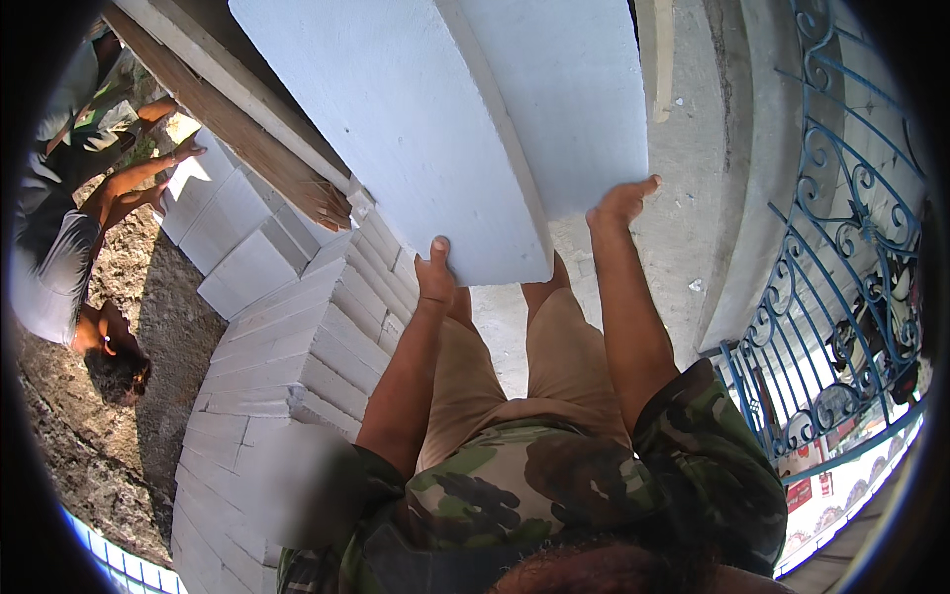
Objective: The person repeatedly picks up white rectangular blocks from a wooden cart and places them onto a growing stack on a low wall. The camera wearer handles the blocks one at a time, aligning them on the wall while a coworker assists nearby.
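Observation:
Two large pale aerated-concrete blocks lie in front of my body, the left block (401, 141) overlapping the right block (575, 104) and sitting higher. My left hand (436, 273) grips the near left corner of the upper block, its thumb on the top face and its fingers hidden beneath. At the near right corner of the lower block is my right hand (622, 202), the thumb sticking outward and the other fingers out of sight. The far ends of both blocks run past the top of the picture.
A tall stack of white blocks (286, 356) rises close on my left. Beyond it, another person (56, 252) has both hands at more blocks (223, 200). Wooden boards (245, 126) slant at upper left. A blue wrought-iron railing (801, 297) curves along the right, beside the concrete floor (675, 245).

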Available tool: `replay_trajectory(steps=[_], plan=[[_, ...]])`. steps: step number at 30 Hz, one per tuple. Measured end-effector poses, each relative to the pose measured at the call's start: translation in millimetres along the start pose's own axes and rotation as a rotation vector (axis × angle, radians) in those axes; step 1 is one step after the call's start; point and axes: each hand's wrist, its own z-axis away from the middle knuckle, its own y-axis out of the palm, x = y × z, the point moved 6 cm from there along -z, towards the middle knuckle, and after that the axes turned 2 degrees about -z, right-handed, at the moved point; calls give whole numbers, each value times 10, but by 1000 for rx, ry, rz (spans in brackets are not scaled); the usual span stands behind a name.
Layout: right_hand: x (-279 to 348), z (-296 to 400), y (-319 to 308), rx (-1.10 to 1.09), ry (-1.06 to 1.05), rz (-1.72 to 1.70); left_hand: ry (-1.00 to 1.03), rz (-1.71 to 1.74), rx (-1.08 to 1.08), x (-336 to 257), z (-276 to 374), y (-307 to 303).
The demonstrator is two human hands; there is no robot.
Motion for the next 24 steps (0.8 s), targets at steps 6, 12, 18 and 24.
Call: replay_trajectory(steps=[6, 12, 18, 24], plan=[[-33, -237, -12, 64, -6, 5, 48, 14, 65, -63, -33, 26], [-183, -199, -265, 501, 4, -21, -170, -172, 117, -306, 52, -16], [-1569, 824, -964, 787, 459, -89, 216, -945, -36, -2050, 275, -46], [-1654, 1265, -626, 811, 403, -588, 1149, -910, -16, -5000, -849, 855]])
